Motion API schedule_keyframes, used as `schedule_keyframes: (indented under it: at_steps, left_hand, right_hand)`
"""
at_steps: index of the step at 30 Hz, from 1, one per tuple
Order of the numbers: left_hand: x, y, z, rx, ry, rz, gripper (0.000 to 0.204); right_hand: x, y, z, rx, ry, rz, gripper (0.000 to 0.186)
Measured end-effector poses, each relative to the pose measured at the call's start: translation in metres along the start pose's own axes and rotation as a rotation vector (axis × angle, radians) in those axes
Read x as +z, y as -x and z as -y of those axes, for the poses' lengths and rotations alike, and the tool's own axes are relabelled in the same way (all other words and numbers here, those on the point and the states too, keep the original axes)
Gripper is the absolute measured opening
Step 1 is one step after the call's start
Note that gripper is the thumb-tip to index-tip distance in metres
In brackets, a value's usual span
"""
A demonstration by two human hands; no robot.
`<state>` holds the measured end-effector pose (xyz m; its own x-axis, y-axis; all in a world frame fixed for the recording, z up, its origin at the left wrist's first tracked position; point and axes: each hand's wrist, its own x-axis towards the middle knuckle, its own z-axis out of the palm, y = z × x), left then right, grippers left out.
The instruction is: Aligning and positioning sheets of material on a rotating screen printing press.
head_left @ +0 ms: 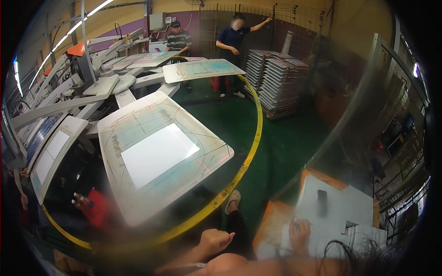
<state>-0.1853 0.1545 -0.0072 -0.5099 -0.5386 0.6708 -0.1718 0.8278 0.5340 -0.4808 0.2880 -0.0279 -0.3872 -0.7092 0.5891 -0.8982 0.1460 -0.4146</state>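
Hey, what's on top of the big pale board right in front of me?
A white sheet lies on the pale board. Around it, the bare surface shows thin dark lines and bluish stains. Whatever is beneath the sheet is covered.

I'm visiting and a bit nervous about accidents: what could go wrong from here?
The right hand is at the white pile, so a careless tug might crease or shift it. The lone white sheet lies on the pale board with no clamp visible, so it might slide. A shoe appears close to the yellow ring; a stray step might bump it.
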Motion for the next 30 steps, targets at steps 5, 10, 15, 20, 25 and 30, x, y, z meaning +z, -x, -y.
schedule_keyframes:
  at_steps: [5,10,15,20,25,30]
  left_hand:
    - [0.001,0.005,-0.001,-0.012,0.024,0.031,0.043]
    - [0.006,0.011,0.000,0.066,-0.003,0.045,0.042]
    - [0.003,0.019,0.005,0.019,-0.050,0.113,0.048]
    - [0.001,0.017,0.000,-0.035,-0.022,0.170,0.049]
    - [-0.006,0.024,-0.001,-0.063,-0.031,0.213,0.050]
    - [-0.006,0.031,0.000,-0.059,-0.015,0.241,0.050]
  right_hand:
    - [-0.003,0.007,-0.006,-0.003,0.050,-0.017,0.014]
    - [0.004,0.001,-0.003,0.054,0.059,0.005,0.006]
    - [0.004,-0.009,0.001,0.022,0.010,0.088,0.017]
    - [-0.003,-0.004,0.001,0.077,0.002,0.155,0.019]
    - [0.000,0.002,0.002,0.075,0.008,0.135,0.021]
    - [-0.002,0.000,0.007,0.093,-0.007,0.123,0.021]
